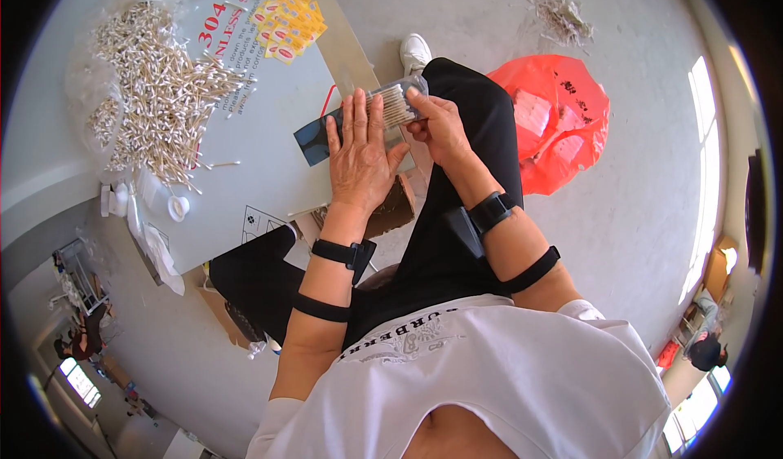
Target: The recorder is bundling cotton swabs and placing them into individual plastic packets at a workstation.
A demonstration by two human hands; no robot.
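A clear plastic bag of cotton swabs [395,105] lies across the edge of the table, its dark printed end [311,142] pointing left. My left hand [359,150] rests flat on the bag, fingers stretched out and thumb apart, covering its middle. At the bag's right end, my right hand [443,128] grips the plastic between thumb and bent fingers. White swab sticks show in a row between the two hands. Left of them, a large heap of loose cotton swabs [155,92] spreads over the table, partly inside a clear bag.
Yellow printed packets [287,26] lie at the table's far side. A roll of white tape [178,207] sits near its left edge. Below the tabletop stands an open cardboard box [393,211]. A red plastic bag [563,120] is on the floor at right, with scattered swabs [558,17] beyond.
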